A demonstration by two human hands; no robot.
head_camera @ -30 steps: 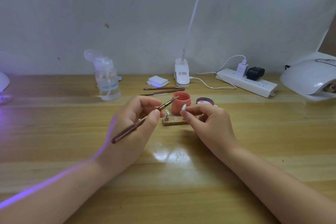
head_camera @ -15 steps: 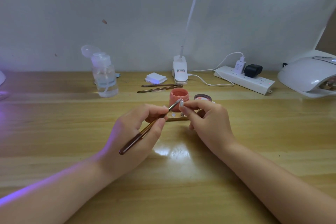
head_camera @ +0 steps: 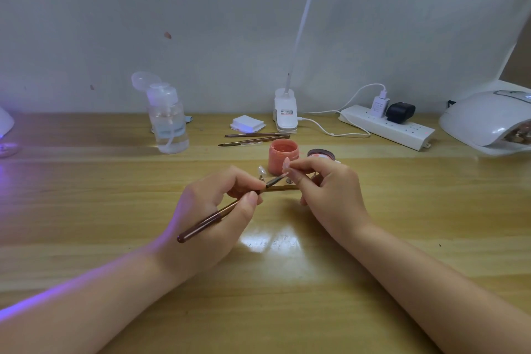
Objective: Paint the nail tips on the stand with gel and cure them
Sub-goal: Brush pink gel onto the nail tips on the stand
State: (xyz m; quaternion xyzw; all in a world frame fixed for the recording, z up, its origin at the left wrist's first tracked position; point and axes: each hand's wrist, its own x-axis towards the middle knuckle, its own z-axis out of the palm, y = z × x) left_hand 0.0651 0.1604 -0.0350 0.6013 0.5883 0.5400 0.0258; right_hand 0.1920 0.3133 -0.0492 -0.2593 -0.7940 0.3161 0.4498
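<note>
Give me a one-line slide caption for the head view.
Left hand holds a brush to a nail tip pinched in the right hand, above the stand.

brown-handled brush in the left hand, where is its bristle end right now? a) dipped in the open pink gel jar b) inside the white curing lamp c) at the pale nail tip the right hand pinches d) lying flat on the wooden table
c: the left hand holds the brown-handled brush with its bristle end against the pale nail tip pinched by the right hand, in front of the open pink gel jar.
</note>
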